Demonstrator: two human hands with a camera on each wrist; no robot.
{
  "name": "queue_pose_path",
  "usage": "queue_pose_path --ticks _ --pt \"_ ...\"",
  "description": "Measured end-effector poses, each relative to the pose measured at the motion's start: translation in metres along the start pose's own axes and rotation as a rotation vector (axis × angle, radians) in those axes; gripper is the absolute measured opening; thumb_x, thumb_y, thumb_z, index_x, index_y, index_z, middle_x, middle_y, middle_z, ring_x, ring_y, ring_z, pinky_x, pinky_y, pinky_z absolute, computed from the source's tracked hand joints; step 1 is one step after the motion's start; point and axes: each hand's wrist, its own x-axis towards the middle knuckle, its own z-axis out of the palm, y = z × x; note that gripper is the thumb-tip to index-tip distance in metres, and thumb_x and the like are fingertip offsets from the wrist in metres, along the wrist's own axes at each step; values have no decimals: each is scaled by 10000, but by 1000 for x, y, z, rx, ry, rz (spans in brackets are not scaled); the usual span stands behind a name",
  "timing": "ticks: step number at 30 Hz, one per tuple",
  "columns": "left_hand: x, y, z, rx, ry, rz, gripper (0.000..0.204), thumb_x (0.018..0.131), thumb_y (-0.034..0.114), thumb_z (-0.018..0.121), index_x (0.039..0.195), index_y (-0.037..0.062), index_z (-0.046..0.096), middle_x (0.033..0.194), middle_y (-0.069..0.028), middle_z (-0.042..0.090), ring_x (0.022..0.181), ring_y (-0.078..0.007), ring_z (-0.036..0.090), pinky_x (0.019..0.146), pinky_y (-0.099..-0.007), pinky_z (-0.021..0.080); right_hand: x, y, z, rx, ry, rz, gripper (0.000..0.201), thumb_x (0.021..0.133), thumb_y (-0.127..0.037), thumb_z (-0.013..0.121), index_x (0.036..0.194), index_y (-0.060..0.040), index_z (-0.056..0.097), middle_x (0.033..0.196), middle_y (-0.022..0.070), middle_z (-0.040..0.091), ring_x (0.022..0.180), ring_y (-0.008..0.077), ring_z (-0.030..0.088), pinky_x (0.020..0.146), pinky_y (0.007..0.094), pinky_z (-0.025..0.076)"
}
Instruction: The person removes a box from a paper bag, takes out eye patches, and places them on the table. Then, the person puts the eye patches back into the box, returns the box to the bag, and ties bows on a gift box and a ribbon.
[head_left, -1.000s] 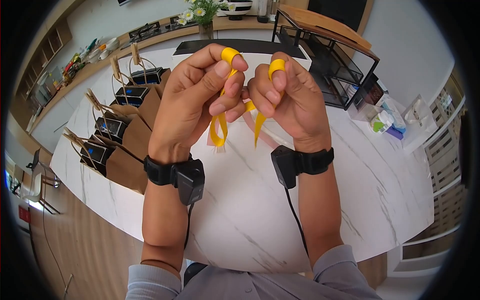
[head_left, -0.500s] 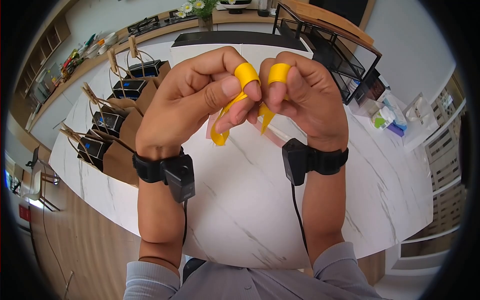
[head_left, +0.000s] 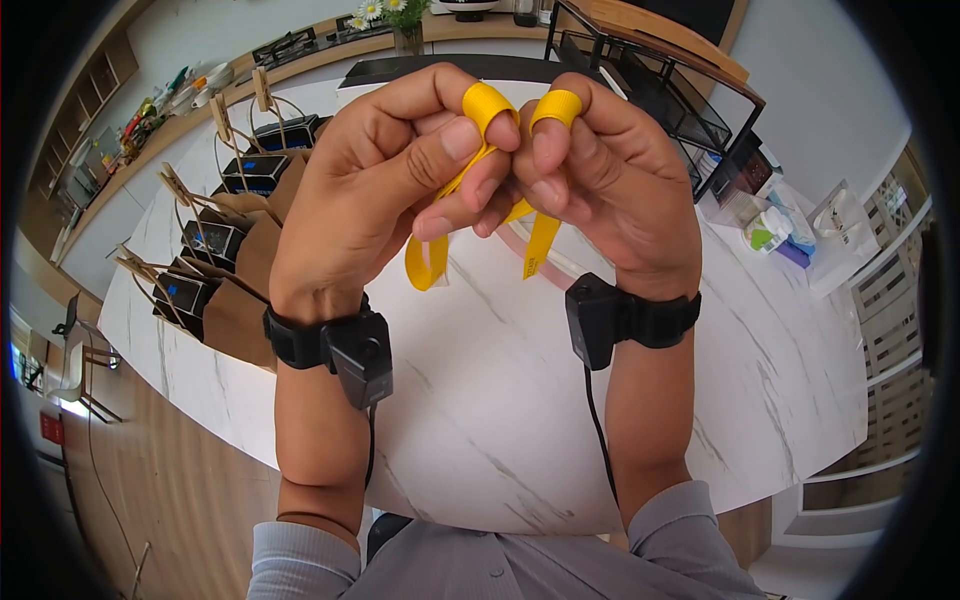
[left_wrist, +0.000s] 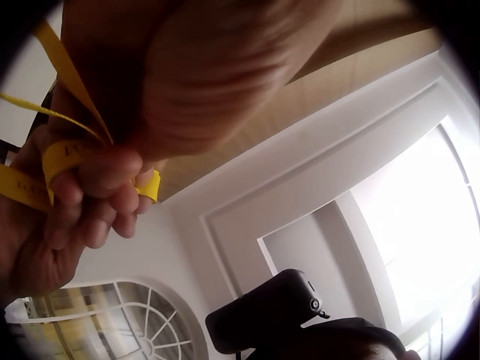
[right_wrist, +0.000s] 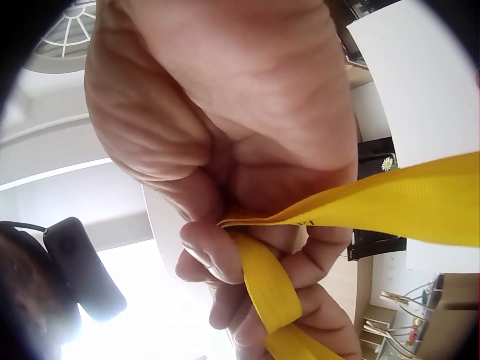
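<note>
A yellow ribbon [head_left: 541, 245] with small dark printing is wound over both index fingers, making one loop on each. My left hand [head_left: 400, 180] pinches it between thumb and curled fingers, and a bend of ribbon hangs below. My right hand [head_left: 620, 190] pinches the other side, with a cut tail dangling beneath. The fingertips of both hands meet in the middle, above the table. In the right wrist view, a wide flat length of the ribbon [right_wrist: 405, 199] runs off to the right. Two strands of ribbon [left_wrist: 71, 75] rise past the left fingers in the left wrist view.
Several brown paper bags [head_left: 245, 325] with black boxes and clothespins on their handles line the table's left side. Behind the hands lies a pinkish strip [head_left: 555, 272]. A black-topped white box, a black metal rack [head_left: 700, 130] and small packages [head_left: 775, 235] stand farther back.
Both hands have come closer together, bringing the two yellow loops nearly side by side. Over the last half second they have risen slightly, and the right tail hangs straighter.
</note>
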Motion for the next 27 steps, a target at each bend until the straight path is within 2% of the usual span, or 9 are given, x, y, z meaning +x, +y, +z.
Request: queue_pose_path --ticks 3,7,10,16,18,19,22,24,27 --pt "0 -1 -10 -129 -50 -17 216 1047 173 544 1086 -29 610 776 -53 615 540 -44 449 618 -239 465 1 1 2 -55 23 -16 270 1065 -235 515 1043 13 621 820 35 593 669 53 455 639 186 405" --pt "1 -6 -10 -133 23 10 216 1050 180 542 1091 -21 609 762 -32 604 533 -25 418 596 -216 434 4 5 1 31 13 -72 253 1060 -213 522 1072 16 626 820 30 586 663 53 444 648 201 413" --pt "2 -9 -13 -121 49 26 216 1052 185 538 1088 -16 610 754 -19 596 528 -16 396 582 -198 406 6 4 -1 60 37 -49 232 1056 -185 520 1087 18 629 827 29 583 667 57 450 690 232 463" --pt "-1 -8 -20 -94 58 -43 210 1046 186 551 1079 -13 613 760 -22 599 531 -18 398 592 -197 415 2 4 -1 -65 -8 -13 205 1058 -147 496 1084 14 620 835 37 586 719 71 516 705 225 460" --pt "-3 -8 -21 -79 -56 -66 207 1040 181 561 1068 -16 617 765 -33 606 553 -45 450 608 -220 449 0 4 1 -6 -35 42 191 1059 -143 491 1068 14 600 849 53 598 767 82 564 659 206 416" --pt "-4 -6 -20 -84 -69 -69 202 1033 177 572 1058 -18 620 793 -52 632 614 -80 547 642 -240 489 0 3 1 -7 -34 41 191 1059 -143 491 1068 14 600 849 53 598 767 82 564 659 206 416" --pt "-5 2 -22 -35 -116 -98 199 1028 177 582 1056 -16 621 829 -67 658 691 -106 616 673 -243 514 -2 1 2 -66 -64 56 163 1054 -128 497 1057 12 581 868 79 622 779 104 597 636 204 413" --pt "-6 1 -19 -27 -103 -71 197 1027 177 584 1052 -15 621 837 -72 664 700 -108 626 676 -243 518 -4 -4 8 -102 -26 112 147 1049 -116 507 1059 12 579 879 100 640 772 114 616 615 203 405" --pt "-5 4 -15 -63 -99 -45 192 1027 173 582 1048 -15 616 841 -75 665 698 -108 627 675 -254 523 -2 -4 13 -17 -46 72 137 1043 -104 516 1061 16 579 891 110 648 753 112 618 606 198 398"
